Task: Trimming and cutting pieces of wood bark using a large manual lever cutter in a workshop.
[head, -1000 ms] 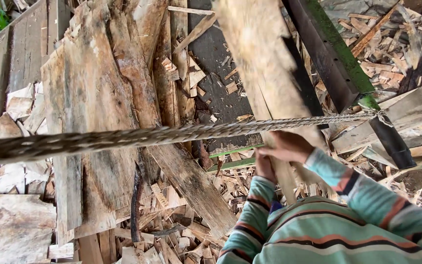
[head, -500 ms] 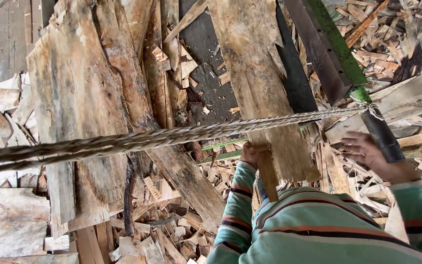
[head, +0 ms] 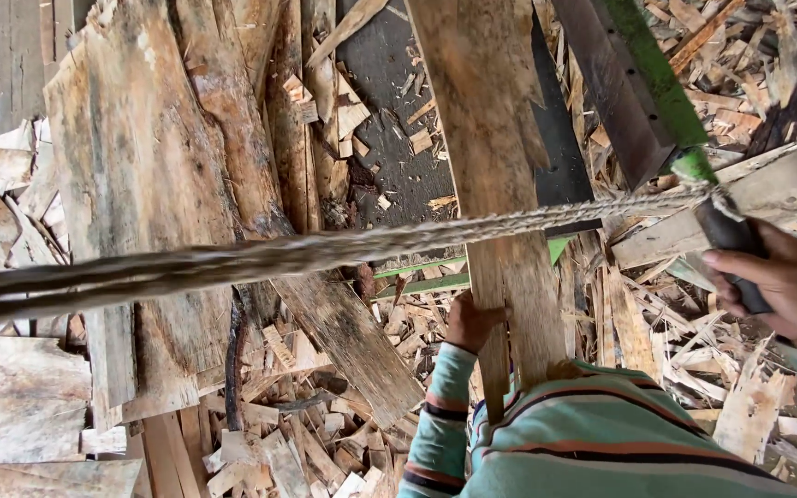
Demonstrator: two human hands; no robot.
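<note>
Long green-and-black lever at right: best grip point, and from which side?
Grip the lever at its dark round handle end, probably from the right, fingers wrapping across it. That end is narrow and rounded, nearest the person; the right hand already closes there. The upper part is wide and flat-edged.

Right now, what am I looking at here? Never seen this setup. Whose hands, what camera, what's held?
One picture, from a camera worn on a person's head, looking down past their striped teal sleeves. No machine arms: two bare hands. The left hand grips the near end of a long pale wooden plank that runs away from the person. The right hand is wrapped around the black handle of a long dark blade with a green painted edge. A thick twisted rope is tied where handle meets blade and stretches across to the left edge. Below lie rough bark-edged slabs and a litter of pale wood chips and offcuts.
</note>
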